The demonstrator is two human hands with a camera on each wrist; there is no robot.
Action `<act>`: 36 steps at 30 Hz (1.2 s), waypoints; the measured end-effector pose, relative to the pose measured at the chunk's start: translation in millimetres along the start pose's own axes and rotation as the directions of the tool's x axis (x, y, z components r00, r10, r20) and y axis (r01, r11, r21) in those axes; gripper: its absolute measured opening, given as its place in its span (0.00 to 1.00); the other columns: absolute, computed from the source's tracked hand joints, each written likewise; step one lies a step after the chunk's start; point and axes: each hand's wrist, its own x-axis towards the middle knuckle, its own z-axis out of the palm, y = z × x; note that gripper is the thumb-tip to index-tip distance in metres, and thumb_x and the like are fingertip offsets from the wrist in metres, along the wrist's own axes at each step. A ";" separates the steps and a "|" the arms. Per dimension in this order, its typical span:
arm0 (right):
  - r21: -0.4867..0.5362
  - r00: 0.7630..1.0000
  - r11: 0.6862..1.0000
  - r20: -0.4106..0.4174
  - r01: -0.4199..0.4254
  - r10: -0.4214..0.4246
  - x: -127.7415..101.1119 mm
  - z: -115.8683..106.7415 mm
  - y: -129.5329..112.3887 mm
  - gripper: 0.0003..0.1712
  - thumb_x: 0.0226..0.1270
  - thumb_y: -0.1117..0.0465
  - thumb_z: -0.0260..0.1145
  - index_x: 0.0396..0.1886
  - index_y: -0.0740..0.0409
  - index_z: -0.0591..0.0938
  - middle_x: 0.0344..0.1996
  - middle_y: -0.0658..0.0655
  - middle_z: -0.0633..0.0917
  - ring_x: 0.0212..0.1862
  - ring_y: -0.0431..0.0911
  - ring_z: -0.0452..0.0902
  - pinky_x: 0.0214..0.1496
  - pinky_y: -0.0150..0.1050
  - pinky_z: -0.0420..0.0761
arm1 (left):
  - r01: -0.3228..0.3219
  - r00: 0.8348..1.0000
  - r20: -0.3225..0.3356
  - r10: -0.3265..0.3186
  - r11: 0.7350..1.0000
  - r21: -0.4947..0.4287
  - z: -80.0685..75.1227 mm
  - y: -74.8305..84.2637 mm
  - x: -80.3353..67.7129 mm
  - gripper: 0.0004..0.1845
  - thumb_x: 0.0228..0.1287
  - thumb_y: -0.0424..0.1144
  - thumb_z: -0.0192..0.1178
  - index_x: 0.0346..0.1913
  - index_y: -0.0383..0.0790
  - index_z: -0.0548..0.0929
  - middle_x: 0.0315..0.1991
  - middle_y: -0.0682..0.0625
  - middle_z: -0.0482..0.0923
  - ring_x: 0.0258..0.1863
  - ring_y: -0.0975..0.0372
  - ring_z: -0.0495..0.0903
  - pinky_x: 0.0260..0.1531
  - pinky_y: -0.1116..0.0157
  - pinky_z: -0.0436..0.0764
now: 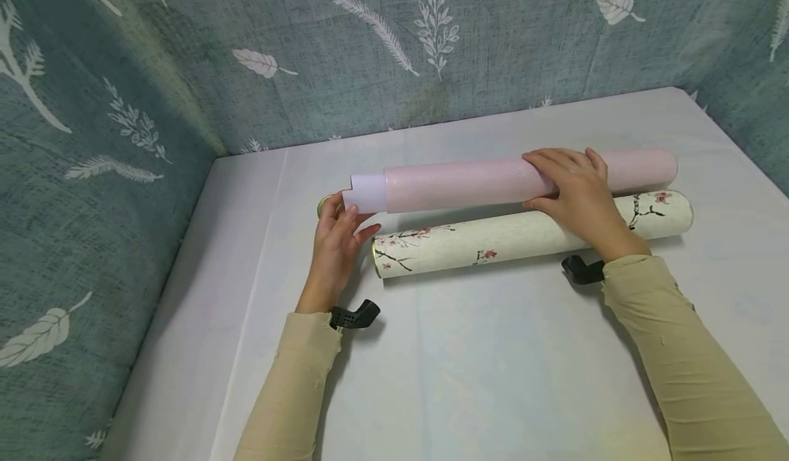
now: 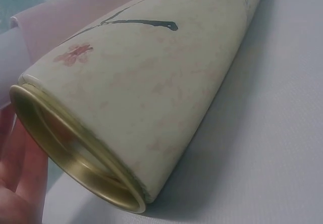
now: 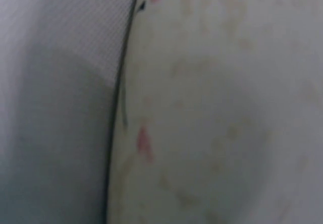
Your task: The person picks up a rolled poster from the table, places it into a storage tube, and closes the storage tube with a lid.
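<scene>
Rolling pink paper roll point(image 1: 493, 181): right hand point(image 1: 576, 190) flat on top, left hand point(image 1: 335, 242) open, steadying its end; next, aligning with blossom tube point(image 1: 530, 235).

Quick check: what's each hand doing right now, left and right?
Left hand: open, fingertips touching the left end of the pink paper roll.
Right hand: open, fingers laid over the roll, pressing it beside the blossom-printed tube.

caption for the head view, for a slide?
Right hand rests on a pink paper roll, left hand at its end, beside an open floral tube.
</scene>
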 end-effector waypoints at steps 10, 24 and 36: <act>0.008 1.000 1.000 -0.001 0.004 -0.004 -1.2 1.2 -1.0 0.39 0.43 0.54 0.73 0.59 0.48 0.70 0.57 0.52 0.72 0.60 0.52 0.60 0.63 0.54 0.38 | 0.020 1.000 -0.017 -0.020 1.000 0.012 0.0 -2.2 -3.0 0.21 0.64 0.40 0.51 0.58 0.42 0.63 0.57 0.42 0.62 0.51 0.49 0.70 0.45 0.55 0.74; 0.003 1.000 1.000 -0.014 0.012 -0.011 -1.2 0.8 -0.4 0.39 0.42 0.55 0.74 0.59 0.48 0.71 0.56 0.52 0.72 0.59 0.52 0.60 0.63 0.54 0.40 | 0.038 0.999 0.003 -0.038 0.996 0.084 1.7 -3.1 -3.3 0.23 0.63 0.40 0.54 0.60 0.43 0.64 0.58 0.41 0.61 0.54 0.48 0.68 0.47 0.55 0.73; -0.010 1.000 1.000 -0.014 0.004 -0.004 -0.3 0.5 0.1 0.39 0.42 0.54 0.74 0.58 0.48 0.71 0.56 0.52 0.72 0.60 0.51 0.60 0.63 0.53 0.40 | 0.076 0.997 -0.013 -0.075 0.987 0.145 7.2 -3.3 -2.0 0.21 0.63 0.39 0.54 0.59 0.45 0.67 0.57 0.43 0.64 0.52 0.49 0.70 0.49 0.55 0.71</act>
